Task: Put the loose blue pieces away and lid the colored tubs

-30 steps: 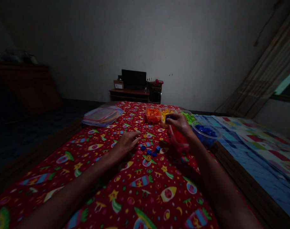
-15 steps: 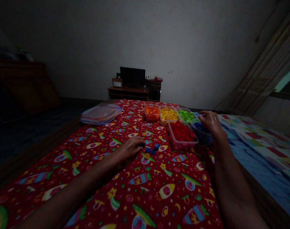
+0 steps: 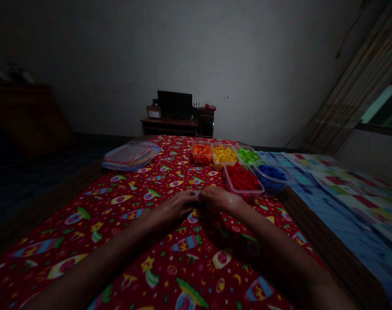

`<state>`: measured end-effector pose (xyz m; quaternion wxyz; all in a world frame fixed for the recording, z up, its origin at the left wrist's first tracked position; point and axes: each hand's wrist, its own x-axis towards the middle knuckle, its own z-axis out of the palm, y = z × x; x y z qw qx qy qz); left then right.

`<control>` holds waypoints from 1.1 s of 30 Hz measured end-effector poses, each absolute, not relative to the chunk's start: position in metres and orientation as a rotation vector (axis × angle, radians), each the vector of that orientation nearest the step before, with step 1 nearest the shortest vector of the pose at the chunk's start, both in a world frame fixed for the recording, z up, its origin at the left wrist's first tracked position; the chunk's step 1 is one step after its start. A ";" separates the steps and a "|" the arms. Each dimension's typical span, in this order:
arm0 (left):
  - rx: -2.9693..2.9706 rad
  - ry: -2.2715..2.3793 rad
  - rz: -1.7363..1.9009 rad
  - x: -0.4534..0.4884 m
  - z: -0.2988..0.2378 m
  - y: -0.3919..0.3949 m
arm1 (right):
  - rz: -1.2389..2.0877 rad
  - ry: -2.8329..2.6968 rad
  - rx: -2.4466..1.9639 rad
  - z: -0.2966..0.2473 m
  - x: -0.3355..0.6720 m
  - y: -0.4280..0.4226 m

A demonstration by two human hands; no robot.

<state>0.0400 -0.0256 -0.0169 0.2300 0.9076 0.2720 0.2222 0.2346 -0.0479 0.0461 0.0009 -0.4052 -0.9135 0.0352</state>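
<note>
My left hand rests low over the red patterned tablecloth, fingers closed around what looks like a small blue toy block, mostly hidden. Right against its fingertips is my right hand, its fingers bent and pinched together; what they hold is hidden. Dark blue bits show in the gap under the fingers, too dim to separate. Just below them a small yellow round piece lies on the cloth. Beyond my right hand stand a clear box of red blocks and a round tub of blue blocks.
Behind them are boxes of orange, yellow and green blocks. Stacked clear lids lie at the far left of the table. A bed with a checkered cover adjoins the right side. A monitor stands by the wall.
My right hand has left the blue tub and come left and nearer, meeting my left hand. The left hand stays in about the same place. The loose blue pieces are now mostly covered.
</note>
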 end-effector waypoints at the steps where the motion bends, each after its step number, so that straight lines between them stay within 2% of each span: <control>1: 2.512 0.777 0.612 0.039 -0.018 -0.025 | 0.114 -2.873 -1.265 0.044 0.234 -0.048; 9: 2.497 1.129 0.553 0.035 0.003 -0.012 | 0.176 -2.803 -1.459 0.061 0.244 -0.045; 17: 2.422 1.354 0.591 0.022 0.012 -0.011 | 0.254 -2.924 -1.322 0.048 0.230 -0.051; 25: 2.413 1.287 0.569 0.017 0.009 -0.005 | 0.051 -2.576 -1.150 0.025 0.242 -0.034; 29: 2.456 1.256 0.598 0.010 -0.003 0.001 | 0.121 -2.574 -0.935 0.002 0.234 -0.033; 33: 2.588 1.201 0.670 -0.001 -0.022 0.011 | 0.112 -2.601 -0.909 -0.007 0.227 -0.036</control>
